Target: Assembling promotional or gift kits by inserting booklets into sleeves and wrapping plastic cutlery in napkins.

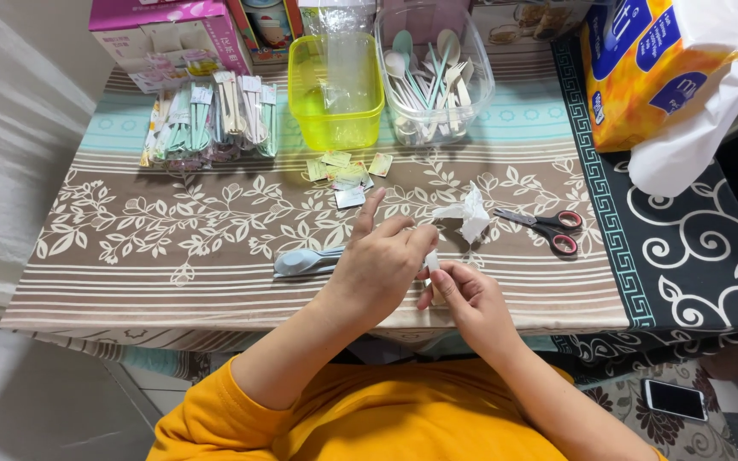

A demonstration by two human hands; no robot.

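Head view, a small white paper piece (431,259) being pinched between left hand (380,265) and right hand (465,294), pale blue spoon (305,262) being covered partly, scissors (547,227) being left nearby.

A matt woven tablecloth (172,256) is covering the table. On it, a smooth pale-blue plastic spoon (305,261) is lying just left of the left hand (377,265). Beyond the spoon, a glossy see-through yellow plastic tub (335,94) and a clear plastic tub (480,85) are gleaming. Right of the spoon, soft crumpled tissue (470,212) and scissors (548,226), metal-bladed with shiny red-and-black plastic handles, are resting.
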